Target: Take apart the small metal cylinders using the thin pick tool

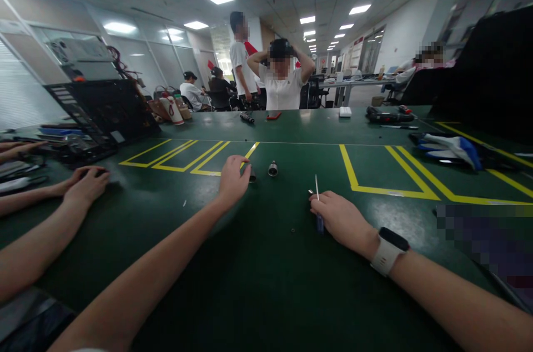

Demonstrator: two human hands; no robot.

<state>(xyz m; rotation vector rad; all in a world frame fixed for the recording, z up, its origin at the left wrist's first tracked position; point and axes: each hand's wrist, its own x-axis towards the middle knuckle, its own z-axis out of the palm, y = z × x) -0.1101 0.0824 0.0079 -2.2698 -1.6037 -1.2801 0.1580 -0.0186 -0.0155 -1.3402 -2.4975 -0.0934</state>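
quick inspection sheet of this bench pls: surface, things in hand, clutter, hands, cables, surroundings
surface: dark green table with yellow marked boxes.
job's things: left hand reaches a small dark cylinder; a second metal cylinder lies just beside it; right hand holds a blue-handled screwdriver, tip up.
clutter: open black case at left, blue and white gloves at right, power drill at the far edge.
hands: a co-worker's hands rest on the table at left.
cables: red wires above the case.
surroundings: several people stand and sit beyond the table; ceiling lights on.
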